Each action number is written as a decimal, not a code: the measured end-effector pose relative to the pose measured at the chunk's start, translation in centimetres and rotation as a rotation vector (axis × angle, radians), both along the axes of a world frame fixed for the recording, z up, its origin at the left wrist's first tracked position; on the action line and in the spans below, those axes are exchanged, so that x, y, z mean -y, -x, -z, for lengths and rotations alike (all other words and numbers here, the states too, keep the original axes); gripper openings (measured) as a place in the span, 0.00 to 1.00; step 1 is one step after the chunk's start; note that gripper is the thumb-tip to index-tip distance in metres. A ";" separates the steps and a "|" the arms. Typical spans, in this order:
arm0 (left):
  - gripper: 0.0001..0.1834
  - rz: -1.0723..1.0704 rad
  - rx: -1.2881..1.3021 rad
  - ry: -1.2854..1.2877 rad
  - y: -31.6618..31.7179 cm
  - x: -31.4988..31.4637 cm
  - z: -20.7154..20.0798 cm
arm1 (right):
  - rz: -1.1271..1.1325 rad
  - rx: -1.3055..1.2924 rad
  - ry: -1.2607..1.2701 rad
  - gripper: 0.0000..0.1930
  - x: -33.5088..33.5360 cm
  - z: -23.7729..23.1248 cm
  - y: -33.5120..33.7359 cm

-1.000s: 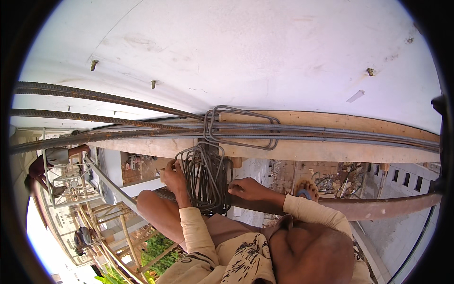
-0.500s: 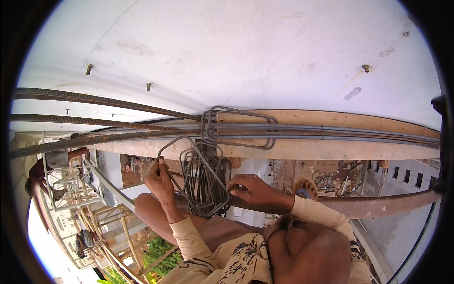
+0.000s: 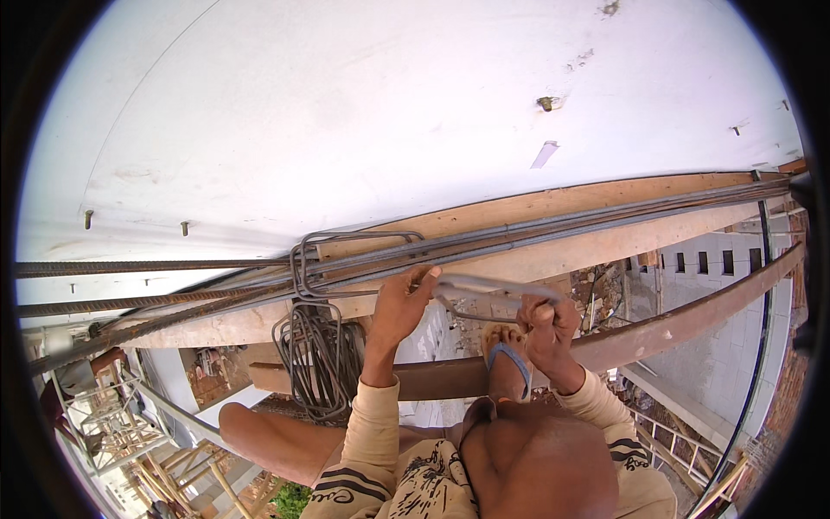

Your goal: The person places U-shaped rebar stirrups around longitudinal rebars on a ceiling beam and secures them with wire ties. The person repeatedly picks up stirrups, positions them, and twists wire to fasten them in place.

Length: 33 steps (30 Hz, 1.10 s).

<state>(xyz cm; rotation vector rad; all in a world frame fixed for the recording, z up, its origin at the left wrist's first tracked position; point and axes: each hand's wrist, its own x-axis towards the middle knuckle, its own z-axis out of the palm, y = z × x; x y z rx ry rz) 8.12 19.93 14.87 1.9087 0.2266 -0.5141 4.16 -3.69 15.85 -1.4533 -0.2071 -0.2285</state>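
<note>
A bent steel rebar stirrup (image 3: 484,283), blurred by motion, spans the space between my hands just below the long bars. My left hand (image 3: 399,310) is closed at its left end, thumb and fingertips together. At the other end my right hand (image 3: 550,332) is closed in a fist round the stirrup. A bundle of similar stirrups (image 3: 318,363) hangs to the left of my left hand. Above that bundle, a few stirrups (image 3: 298,264) loop round the long steel bars (image 3: 484,244), which lie along a wooden formwork board (image 3: 605,197).
A white wall (image 3: 346,112) with protruding bolts rises beyond the bars. A brown beam (image 3: 683,313) runs under my legs, with my sandalled foot (image 3: 508,368) beside it. Bamboo scaffolding (image 3: 186,471) and rubble lie far below. Ribbed bars (image 3: 147,268) extend left.
My left hand has moved right, away from the bundle. My right hand has moved right and taken hold of the stirrup, now between both hands. The view has shifted to the right.
</note>
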 end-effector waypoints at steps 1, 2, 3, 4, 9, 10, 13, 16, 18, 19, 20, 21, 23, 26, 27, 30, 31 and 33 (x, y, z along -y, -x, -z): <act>0.25 0.006 -0.016 0.229 0.0 1.8 0.4 | 0.077 -0.224 -0.213 0.22 0.6 0.6 0.2; 0.25 -0.008 0.043 0.348 -0.2 3.5 0.9 | 0.164 -0.432 -0.465 0.23 1.1 1.4 0.3; 0.25 -0.031 0.036 0.442 -0.2 5.4 1.5 | 0.273 -0.557 -0.459 0.24 1.3 2.4 0.4; 0.25 -0.061 0.030 0.538 0.0 7.1 2.1 | 0.334 -0.645 -0.510 0.24 1.4 3.4 0.6; 0.16 0.187 0.378 -0.149 -2.8 14.0 5.7 | 0.535 -0.814 -0.793 0.20 3.0 7.5 1.7; 0.16 0.246 0.434 -0.208 -3.4 14.8 6.2 | 0.584 -0.845 -0.820 0.19 3.9 8.1 1.7; 0.15 0.393 0.541 -0.345 -4.8 17.1 7.2 | 0.670 -0.680 -0.697 0.18 7.1 9.5 0.7; 0.13 0.474 0.561 -0.424 -5.7 18.7 7.3 | 0.579 -0.745 -0.551 0.18 9.9 10.3 -0.3; 0.13 0.503 0.591 -0.495 -6.1 19.4 7.2 | 0.566 -0.721 -0.489 0.18 11.0 10.6 -0.6; 0.14 0.542 0.571 -0.507 -6.2 19.6 7.2 | 0.585 -0.729 -0.453 0.19 11.4 10.7 -0.7; 0.14 0.585 0.529 -0.520 -6.2 19.7 7.1 | 0.583 -0.741 -0.436 0.19 11.7 10.8 -0.6; 0.14 0.628 0.486 -0.535 -6.2 19.8 7.2 | 0.611 -0.752 -0.403 0.20 12.0 10.8 -0.5; 0.15 0.611 0.756 -0.529 -6.1 19.8 7.3 | 0.650 -0.779 -0.368 0.20 12.5 10.9 -0.4; 0.16 0.592 0.896 -0.531 -5.9 20.4 7.9 | 0.626 -0.784 -0.346 0.21 13.5 11.1 -0.5; 0.17 0.604 0.863 -0.537 -5.8 20.7 8.1 | 0.653 -0.794 -0.287 0.21 13.8 11.2 -0.7; 0.18 0.557 0.755 -0.464 -5.7 22.0 8.7 | 0.700 -0.811 -0.169 0.22 14.8 11.7 -1.4; 0.18 0.557 0.726 -0.466 -5.7 22.3 8.9 | 0.705 -0.817 -0.144 0.22 15.1 11.8 -1.6; 0.18 0.574 0.650 -0.484 -5.6 22.7 9.0 | 0.709 -0.846 -0.094 0.22 15.7 11.9 -1.9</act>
